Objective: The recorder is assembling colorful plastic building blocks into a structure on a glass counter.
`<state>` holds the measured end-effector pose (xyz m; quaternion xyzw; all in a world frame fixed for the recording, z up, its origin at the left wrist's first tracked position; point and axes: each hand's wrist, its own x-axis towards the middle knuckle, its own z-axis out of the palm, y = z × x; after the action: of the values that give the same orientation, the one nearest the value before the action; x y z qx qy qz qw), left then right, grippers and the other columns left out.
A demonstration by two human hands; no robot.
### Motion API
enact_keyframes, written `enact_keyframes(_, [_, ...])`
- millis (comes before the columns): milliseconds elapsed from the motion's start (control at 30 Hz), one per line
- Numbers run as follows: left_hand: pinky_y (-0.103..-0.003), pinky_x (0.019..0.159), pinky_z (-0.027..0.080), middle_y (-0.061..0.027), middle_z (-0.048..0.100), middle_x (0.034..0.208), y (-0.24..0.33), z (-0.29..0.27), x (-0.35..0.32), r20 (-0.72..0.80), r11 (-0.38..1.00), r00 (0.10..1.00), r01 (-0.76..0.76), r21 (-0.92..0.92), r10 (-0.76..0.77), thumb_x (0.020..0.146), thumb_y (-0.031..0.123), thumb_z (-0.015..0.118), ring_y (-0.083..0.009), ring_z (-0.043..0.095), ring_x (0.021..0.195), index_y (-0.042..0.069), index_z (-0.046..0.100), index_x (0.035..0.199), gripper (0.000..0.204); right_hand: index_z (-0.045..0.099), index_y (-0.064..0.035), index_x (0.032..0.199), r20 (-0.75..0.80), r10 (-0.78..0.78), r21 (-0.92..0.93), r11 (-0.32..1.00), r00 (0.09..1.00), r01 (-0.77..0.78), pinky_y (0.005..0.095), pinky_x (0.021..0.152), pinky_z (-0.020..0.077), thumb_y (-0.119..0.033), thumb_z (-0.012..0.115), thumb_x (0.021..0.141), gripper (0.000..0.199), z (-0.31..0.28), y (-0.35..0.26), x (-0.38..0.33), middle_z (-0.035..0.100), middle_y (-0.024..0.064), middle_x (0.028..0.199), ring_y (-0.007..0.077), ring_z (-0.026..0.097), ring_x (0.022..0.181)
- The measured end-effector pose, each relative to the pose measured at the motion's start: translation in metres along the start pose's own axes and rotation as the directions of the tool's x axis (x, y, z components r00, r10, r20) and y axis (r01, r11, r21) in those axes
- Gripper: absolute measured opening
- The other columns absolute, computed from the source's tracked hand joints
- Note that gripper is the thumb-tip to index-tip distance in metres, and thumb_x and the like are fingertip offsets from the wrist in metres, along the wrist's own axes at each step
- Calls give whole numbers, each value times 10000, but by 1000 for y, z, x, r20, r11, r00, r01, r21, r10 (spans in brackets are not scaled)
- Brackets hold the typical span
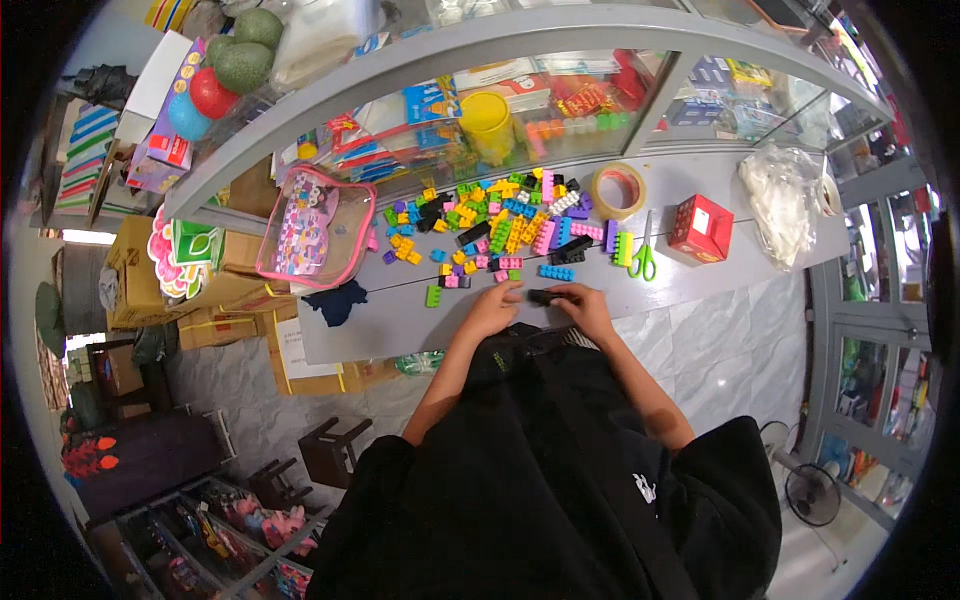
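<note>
My left hand is at the near edge of the grey table, fingers curled together. Whatever may be in its fingertips is too small to make out. Just to its right, my right hand pinches a black toy building brick low over the tabletop. Beyond both hands spreads a pile of colourful toy bricks. A long blue brick lies nearest the black one. Off to the left of my left hand is a lone green brick.
Right of the pile are a tape roll, green-handled scissors, a red box and a plastic bag. Left are a pink-edged clear pouch and a dark cloth. A glass display case borders the far side.
</note>
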<state>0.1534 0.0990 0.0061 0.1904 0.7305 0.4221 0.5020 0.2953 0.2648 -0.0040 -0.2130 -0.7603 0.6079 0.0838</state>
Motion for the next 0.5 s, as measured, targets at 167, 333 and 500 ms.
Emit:
enact_keyframes(167, [-279, 709, 472, -129, 611, 973, -14, -4, 1, -153, 981, 972, -165, 100, 180, 764, -15, 514, -172, 590, 880, 30, 511, 1154, 392, 644, -6, 887, -214, -36, -153, 988, 976, 3, 309, 618, 456, -102, 646, 757, 162, -1, 15, -6, 556, 108, 784, 238, 568, 660])
enact_keyframes(333, [-272, 701, 476, -119, 627, 928, 0, -18, -16, -424, 967, 870, -207, 146, 250, 767, 30, 566, -180, 615, 832, 22, 560, 1059, 292, 648, -19, 885, -238, -109, -276, 960, 965, 40, 303, 586, 438, -124, 648, 760, 163, 3, 12, -2, 528, 95, 805, 214, 545, 641])
enact_keyframes(500, [-314, 642, 484, -131, 631, 812, 3, -66, -32, -587, 794, 662, -19, 608, 466, 688, 83, 676, -239, 620, 732, 14, 612, 911, 243, 639, -33, 934, -193, -67, -274, 962, 979, 12, 300, 584, 439, -194, 700, 722, 273, 4, 2, 3, 515, 80, 850, 197, 536, 658])
